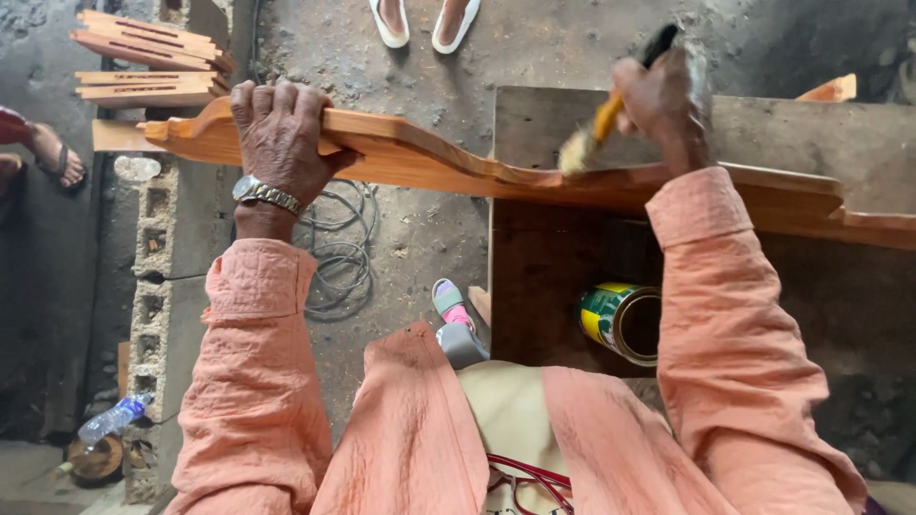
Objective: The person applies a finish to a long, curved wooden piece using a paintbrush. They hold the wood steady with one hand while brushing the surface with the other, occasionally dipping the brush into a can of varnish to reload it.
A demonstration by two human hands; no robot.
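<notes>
Across the middle of the head view, from nine o'clock to three o'clock, runs a long carved wooden rail (429, 157), orange-brown, with a wavy upper edge that dips and rises along its length. Its surface looks glossy and darker toward the three o'clock end, paler and matt toward the nine o'clock end, where it finishes in a rounded, hooked tip. The left hand (279, 133), with a metal watch (265, 195) on the wrist, is closed over the rail's top edge near ten o'clock, fingers curled down the far side. The right hand (663, 100) at one o'clock is clenched round a paintbrush (603, 119) with a yellow and black handle, its pale bristles touching the rail's upper face. The rail's right part lies on a dark wooden worktop (592, 124). Below it, near four o'clock, an open tin (622, 319) with a green and yellow label lies tilted. At ten o'clock a stack of similar wooden pieces (148, 62) rests on grey blocks (157, 248). A coil of wire (339, 257) lies on the dirt floor, and a plastic bottle (113, 418) sits at eight o'clock.
</notes>
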